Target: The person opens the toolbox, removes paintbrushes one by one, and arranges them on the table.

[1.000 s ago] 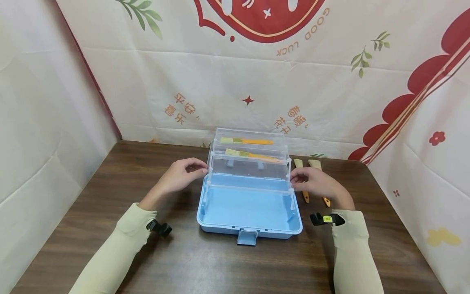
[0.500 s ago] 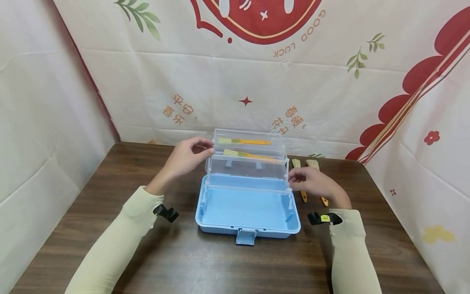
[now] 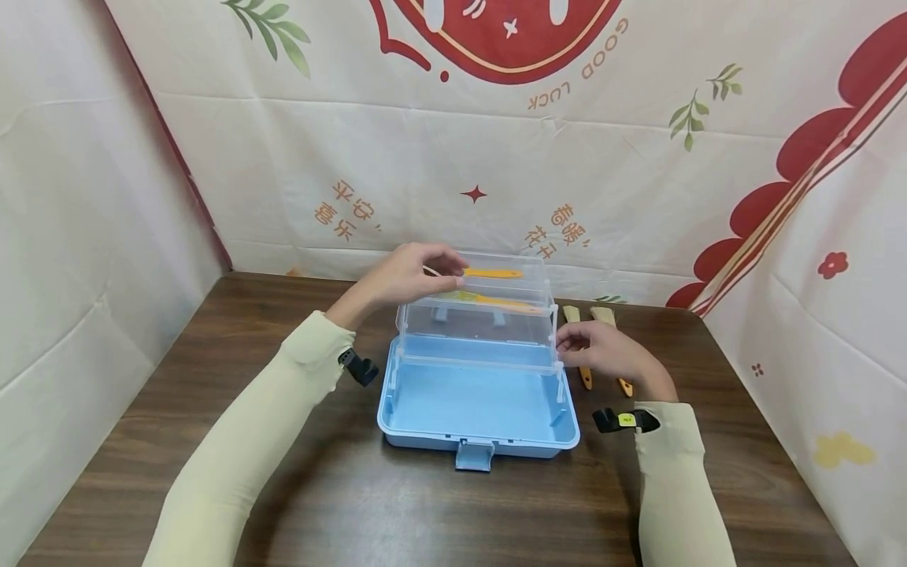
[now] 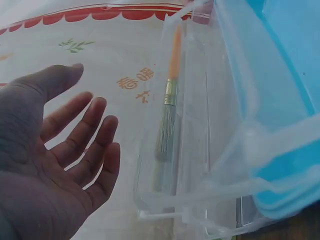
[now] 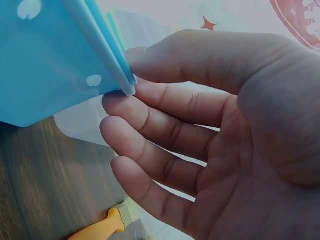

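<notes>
A light blue toolbox [image 3: 482,405] stands raised open, with clear stepped trays [image 3: 534,327] extended over its back. One orange-handled brush [image 3: 494,273] lies in the upper tray, and a second brush [image 3: 506,303] shows below it. Above the upper tray hovers my left hand [image 3: 414,272], partly covering the brushes; in the left wrist view its fingers are spread loosely and hold nothing, beside a brush [image 4: 170,90] lying in the clear tray. My right hand [image 3: 612,350] pinches the toolbox's right edge [image 5: 125,82] between thumb and forefinger, its other fingers loosely bent.
To the right of the toolbox, two more brushes [image 3: 586,379] lie on the dark wooden table [image 3: 340,488], bristles pointing away, partly behind the right hand. A blue latch [image 3: 474,455] hangs at the box's front. A printed cloth [image 3: 283,157] stands behind the table.
My left hand has risen from the toolbox's left side, moving up and right over the upper tray. The right hand stays at the right edge.
</notes>
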Available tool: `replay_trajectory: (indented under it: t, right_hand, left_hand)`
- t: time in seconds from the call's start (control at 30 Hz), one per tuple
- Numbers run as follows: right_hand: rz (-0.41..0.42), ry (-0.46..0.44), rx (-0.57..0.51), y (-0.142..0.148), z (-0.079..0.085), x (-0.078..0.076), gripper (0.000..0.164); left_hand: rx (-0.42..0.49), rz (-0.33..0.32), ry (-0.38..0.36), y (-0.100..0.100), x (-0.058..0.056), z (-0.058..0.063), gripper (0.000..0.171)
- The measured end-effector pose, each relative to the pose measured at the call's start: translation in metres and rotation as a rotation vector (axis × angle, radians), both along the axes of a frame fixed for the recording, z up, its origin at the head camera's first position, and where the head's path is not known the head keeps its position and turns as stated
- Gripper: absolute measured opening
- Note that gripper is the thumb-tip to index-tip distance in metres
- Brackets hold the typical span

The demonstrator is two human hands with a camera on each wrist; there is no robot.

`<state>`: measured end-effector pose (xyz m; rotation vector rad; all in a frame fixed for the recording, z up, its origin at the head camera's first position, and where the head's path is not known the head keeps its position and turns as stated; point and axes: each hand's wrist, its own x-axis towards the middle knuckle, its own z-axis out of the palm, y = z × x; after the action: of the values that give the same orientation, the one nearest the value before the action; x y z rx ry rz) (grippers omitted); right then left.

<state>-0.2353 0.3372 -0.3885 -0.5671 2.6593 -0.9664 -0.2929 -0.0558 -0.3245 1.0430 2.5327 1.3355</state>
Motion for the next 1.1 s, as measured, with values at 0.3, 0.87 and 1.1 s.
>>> replay_trajectory:
  t: [0.3,0.87,1.1]
  right_hand:
    - [-0.003,0.0,-0.008,0.001,0.001,-0.001,0.023]
    - [-0.009,-0.011,-0.002,0.003,-0.001,-0.002,0.023]
    - [-0.008,-0.004,-0.011,0.003,-0.002,0.0,0.024]
  left_hand:
    - [-0.253,0.006,0.083,0.033,-0.017,0.009,0.024]
    - [-0.402,-0.043,0.031,0.061,-0.025,0.011,0.024]
    - [-0.443,-0.047,0.047,0.067,-0.028,0.01,0.018]
